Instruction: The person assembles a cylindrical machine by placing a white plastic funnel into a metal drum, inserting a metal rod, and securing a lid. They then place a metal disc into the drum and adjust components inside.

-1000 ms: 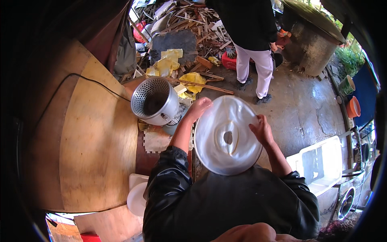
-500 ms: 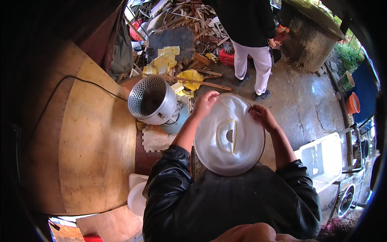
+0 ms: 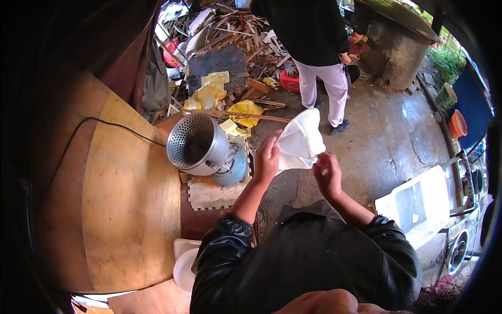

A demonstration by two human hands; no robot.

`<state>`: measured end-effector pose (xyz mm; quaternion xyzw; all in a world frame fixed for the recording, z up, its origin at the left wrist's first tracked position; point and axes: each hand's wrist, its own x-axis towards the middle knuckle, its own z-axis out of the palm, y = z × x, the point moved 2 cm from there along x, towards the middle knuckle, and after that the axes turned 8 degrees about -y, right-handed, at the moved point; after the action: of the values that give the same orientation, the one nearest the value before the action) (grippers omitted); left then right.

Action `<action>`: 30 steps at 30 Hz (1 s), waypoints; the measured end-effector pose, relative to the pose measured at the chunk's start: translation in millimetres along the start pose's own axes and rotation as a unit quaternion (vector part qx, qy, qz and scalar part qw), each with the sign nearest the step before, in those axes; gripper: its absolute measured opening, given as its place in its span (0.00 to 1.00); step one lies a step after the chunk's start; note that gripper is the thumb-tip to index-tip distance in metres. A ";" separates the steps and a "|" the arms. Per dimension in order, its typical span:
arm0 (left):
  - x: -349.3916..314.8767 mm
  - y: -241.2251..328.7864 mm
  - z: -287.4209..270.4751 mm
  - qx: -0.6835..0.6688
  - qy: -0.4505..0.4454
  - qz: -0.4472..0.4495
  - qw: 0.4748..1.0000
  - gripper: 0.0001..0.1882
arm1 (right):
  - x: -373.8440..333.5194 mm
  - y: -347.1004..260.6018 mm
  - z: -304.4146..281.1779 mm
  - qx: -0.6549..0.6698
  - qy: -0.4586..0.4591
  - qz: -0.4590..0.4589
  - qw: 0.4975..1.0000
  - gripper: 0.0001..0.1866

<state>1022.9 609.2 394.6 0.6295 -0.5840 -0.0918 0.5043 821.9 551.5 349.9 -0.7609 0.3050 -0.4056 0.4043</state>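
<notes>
Left hand (image 3: 267, 158) grips folded white translucent flexible sheet (image 3: 301, 138); right hand (image 3: 328, 177) half-curled at its edge, grip unclear. Probably light, floppy; best held by rim.

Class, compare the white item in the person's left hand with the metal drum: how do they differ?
The white item is held in the left hand; the metal drum sits above a blue base. The white item looks bent out of shape; the metal drum is round, its inner wall full of holes.
</notes>
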 end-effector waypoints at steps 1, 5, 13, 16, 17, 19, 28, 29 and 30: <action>-1.1 6.0 -1.7 0.020 -0.013 0.014 1.000 0.18 | -2.5 3.6 -9.8 -0.021 0.047 0.024 0.998 0.18; -5.3 37.6 7.2 0.036 -0.055 0.055 0.996 0.21 | 5.1 57.6 11.2 0.312 -0.102 0.240 0.914 0.24; -38.2 83.0 48.9 0.164 -0.144 0.186 0.958 0.28 | 75.2 80.4 83.8 0.770 -0.314 -0.071 0.551 0.23; -35.7 85.4 46.9 0.158 -0.119 0.198 0.960 0.28 | 75.4 70.8 88.0 0.650 -0.195 -0.034 0.733 0.19; -34.1 86.5 42.3 0.154 -0.110 0.201 0.961 0.28 | 74.4 63.9 79.7 0.521 -0.190 -0.040 0.831 0.18; -25.4 84.7 26.0 0.118 -0.081 0.162 0.976 0.26 | 71.6 31.1 55.3 0.206 -0.175 -0.030 0.962 0.14; 6.0 49.4 -42.4 -0.184 -0.145 -0.116 0.965 0.18 | 53.3 -72.4 -90.8 -0.215 0.089 -0.184 0.955 0.22; 8.7 50.2 -45.1 -0.262 -0.163 -0.133 0.942 0.17 | 69.7 -70.0 -94.3 -0.252 0.086 -0.162 0.950 0.24; 12.3 52.8 -48.2 -0.337 -0.176 -0.150 0.913 0.17 | 80.6 -68.4 -96.7 -0.289 0.080 -0.142 0.943 0.26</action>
<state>1026.7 634.5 462.4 0.4761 -0.4962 -0.4667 0.5561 786.7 485.4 472.0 -0.8457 0.3288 -0.4128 0.0799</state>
